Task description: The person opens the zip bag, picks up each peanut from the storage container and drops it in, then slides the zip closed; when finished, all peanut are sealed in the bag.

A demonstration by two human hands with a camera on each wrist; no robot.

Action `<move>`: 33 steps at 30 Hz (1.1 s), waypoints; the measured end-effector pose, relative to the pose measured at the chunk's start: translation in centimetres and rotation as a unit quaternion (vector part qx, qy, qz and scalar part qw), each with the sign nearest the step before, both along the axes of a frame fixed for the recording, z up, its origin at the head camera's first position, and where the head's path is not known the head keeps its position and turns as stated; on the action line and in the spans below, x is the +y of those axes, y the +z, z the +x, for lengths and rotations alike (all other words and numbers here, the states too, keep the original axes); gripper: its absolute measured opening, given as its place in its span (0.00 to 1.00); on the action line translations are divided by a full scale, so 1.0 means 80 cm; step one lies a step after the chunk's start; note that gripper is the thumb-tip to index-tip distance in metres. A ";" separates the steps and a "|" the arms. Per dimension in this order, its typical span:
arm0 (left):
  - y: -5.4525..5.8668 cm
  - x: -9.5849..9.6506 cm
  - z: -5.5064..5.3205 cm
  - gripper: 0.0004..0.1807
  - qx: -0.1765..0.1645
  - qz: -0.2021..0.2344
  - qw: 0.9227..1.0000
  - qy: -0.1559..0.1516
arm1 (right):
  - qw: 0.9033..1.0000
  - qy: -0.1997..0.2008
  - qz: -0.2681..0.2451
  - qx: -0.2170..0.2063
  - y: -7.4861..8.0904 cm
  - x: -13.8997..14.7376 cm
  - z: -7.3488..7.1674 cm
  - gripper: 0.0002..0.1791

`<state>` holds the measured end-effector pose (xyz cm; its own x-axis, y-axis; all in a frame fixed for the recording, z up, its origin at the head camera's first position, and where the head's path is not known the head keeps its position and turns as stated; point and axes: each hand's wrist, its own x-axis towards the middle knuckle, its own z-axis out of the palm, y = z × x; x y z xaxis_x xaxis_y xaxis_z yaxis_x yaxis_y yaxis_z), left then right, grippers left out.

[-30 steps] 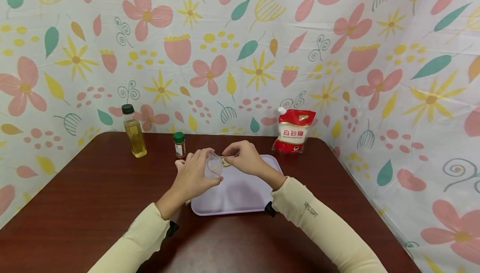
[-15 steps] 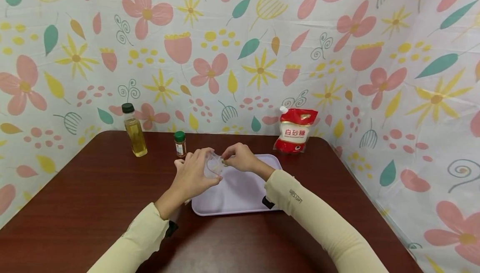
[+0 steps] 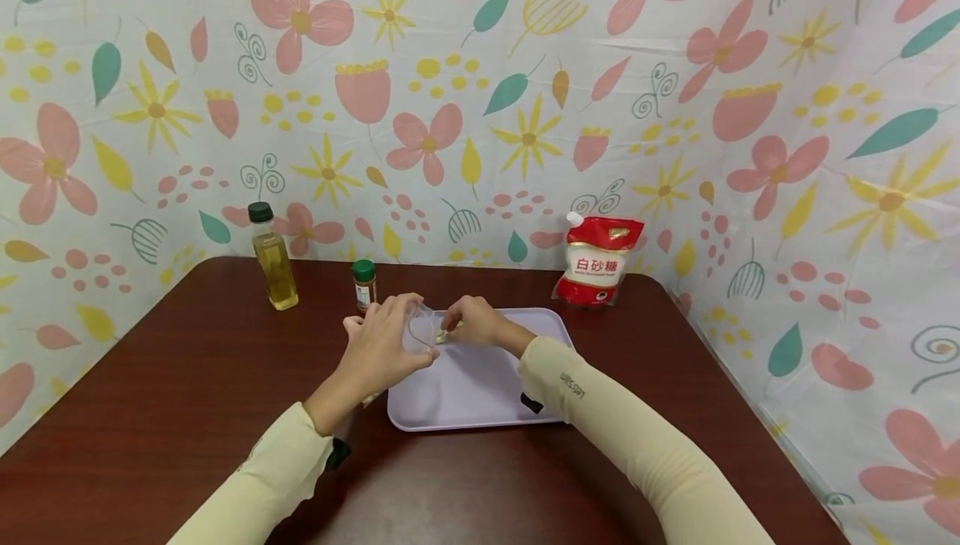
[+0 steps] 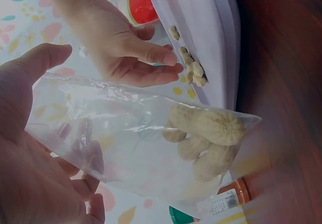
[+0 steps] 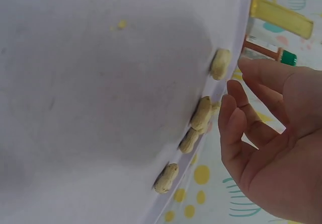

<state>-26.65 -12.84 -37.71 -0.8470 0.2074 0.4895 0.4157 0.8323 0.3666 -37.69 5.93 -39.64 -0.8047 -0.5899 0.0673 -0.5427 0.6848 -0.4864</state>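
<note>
My left hand (image 3: 378, 349) grips a clear plastic bag (image 4: 110, 128) near its mouth, at the tray's left side. Several unshelled peanuts (image 4: 219, 126) are gathered at the far end of the bag. Close to the bag, my right hand (image 3: 480, 324) is over the back of the pale lilac tray (image 3: 480, 387). In the right wrist view its fingers are loosely bent, with nothing between them. Several peanuts (image 5: 202, 114) lie in a rough row along the tray's back edge, one of them just by the index fingertip.
Behind the tray's left side stands a small spice jar (image 3: 363, 282) with a green cap. An oil bottle (image 3: 276, 274) is farther left, and a red and white sugar pouch (image 3: 596, 262) stands at the back right. A flowered curtain (image 3: 480, 112) hangs behind the table.
My right hand has moved slightly left and down over the tray, closer to the bag. My left hand keeps its grip on the bag and has hardly shifted.
</note>
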 end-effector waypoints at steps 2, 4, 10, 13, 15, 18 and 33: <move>0.000 -0.001 0.000 0.41 -0.002 0.002 1.000 0.001 | 1.000 0.000 0.018 -0.002 -0.001 -0.002 0.000 0.05; 0.000 -0.001 0.001 0.42 -0.003 0.002 1.000 0.002 | 0.999 -0.002 0.035 -0.003 -0.003 -0.003 -0.001 0.05; 0.000 -0.002 0.002 0.42 -0.001 -0.001 1.000 0.000 | 0.998 -0.012 0.060 -0.003 -0.011 -0.006 -0.003 0.04; 0.000 -0.002 0.003 0.42 0.000 0.000 1.000 -0.002 | 0.998 -0.014 0.066 -0.002 -0.014 -0.008 -0.003 0.03; 0.000 -0.002 0.003 0.42 0.000 0.000 1.000 -0.002 | 0.998 -0.016 0.068 -0.001 -0.014 -0.008 -0.002 0.03; 0.001 -0.002 0.003 0.42 0.000 0.000 1.000 -0.001 | 0.998 -0.015 0.064 0.010 -0.014 -0.007 -0.002 0.02; 0.003 0.001 0.003 0.42 -0.016 -0.006 1.000 0.005 | 0.999 0.003 -0.031 0.025 0.026 0.015 0.023 0.03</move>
